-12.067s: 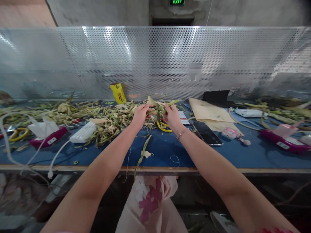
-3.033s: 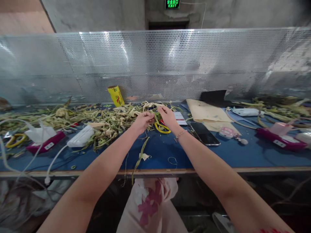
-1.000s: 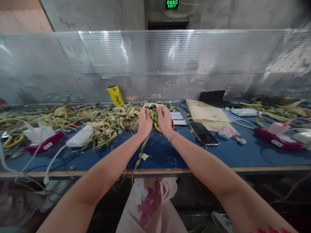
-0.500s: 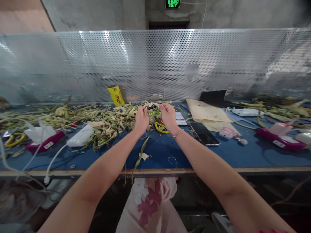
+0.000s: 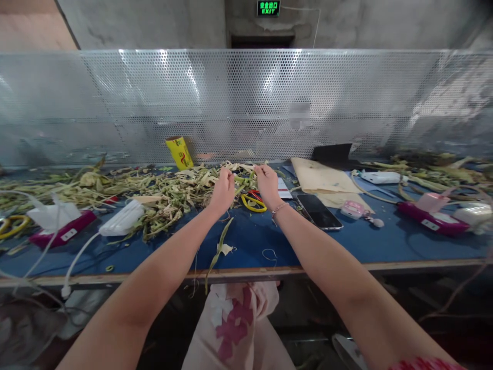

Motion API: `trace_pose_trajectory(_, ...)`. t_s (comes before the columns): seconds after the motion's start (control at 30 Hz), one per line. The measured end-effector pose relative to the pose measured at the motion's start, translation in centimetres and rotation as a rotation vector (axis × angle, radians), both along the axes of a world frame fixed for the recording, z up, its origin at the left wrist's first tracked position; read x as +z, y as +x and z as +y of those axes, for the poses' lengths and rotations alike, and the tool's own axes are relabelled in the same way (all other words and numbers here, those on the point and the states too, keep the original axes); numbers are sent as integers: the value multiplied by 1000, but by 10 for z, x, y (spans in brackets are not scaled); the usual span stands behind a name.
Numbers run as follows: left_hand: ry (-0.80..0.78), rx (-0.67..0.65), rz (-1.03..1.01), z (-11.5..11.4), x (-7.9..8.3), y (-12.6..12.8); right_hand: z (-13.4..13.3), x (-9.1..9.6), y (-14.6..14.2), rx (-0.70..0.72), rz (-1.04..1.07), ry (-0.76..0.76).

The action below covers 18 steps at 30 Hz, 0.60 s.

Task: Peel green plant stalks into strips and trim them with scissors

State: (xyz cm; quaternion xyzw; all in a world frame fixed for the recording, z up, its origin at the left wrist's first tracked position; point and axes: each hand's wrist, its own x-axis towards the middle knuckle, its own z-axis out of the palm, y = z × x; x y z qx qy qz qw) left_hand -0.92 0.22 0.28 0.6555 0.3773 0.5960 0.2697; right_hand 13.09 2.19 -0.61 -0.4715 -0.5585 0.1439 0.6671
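Note:
My left hand (image 5: 223, 190) is closed in a pinch at the right end of a heap of wilted, dried plant stems and leaves (image 5: 173, 198). Across from it, my right hand (image 5: 267, 184) is also pinched shut. A pale green plant stem (image 5: 243, 180) spans the gap between my fingertips, though its ends are hidden by the fingers. Just below lie yellow-handled scissors (image 5: 253, 203), partly behind my right hand. A long limp green strip (image 5: 219, 246) hangs over the table's front edge.
Left are a white power bank (image 5: 122, 218) with a cable and a purple power strip (image 5: 63, 231). A yellow carton (image 5: 179, 153) stands by the perforated metal screen (image 5: 154, 103). Right are a phone (image 5: 319, 211), brown paper (image 5: 323, 177), a pink case (image 5: 352, 208) and another purple strip (image 5: 431, 218).
The view has shifted slightly, so the table's things sit a little further left. Both hands stay pinched over the heap's right end, and more green stem shows between them.

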Motion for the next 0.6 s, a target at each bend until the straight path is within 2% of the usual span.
trace_pose_trajectory(0.1, -6, 22, -47, -4, 1, 1, 3, -3, -2, 68, 44, -48)
trace_pose_trajectory(0.23, 23, 84, 9, -2, 0, -2, 2, -6, -9, 360, 183, -221)
trace_pose_trajectory(0.3, 44, 96, 50, -2, -1, -2, 1, -7, -13, 422, 181, -237)
trace_pose_trajectory(0.37, 47, 100, 53, -3, -1, -1, -1, -8, -15, 401, 125, -198)
trace_pose_trajectory(0.47, 7, 72, -28, -6, -1, 3, -6, -5, -16, 274, 41, -97)
trace_pose_trajectory(0.6, -201, -101, -286, -7, 0, 11, -16, 1, -18, 123, -76, 14)
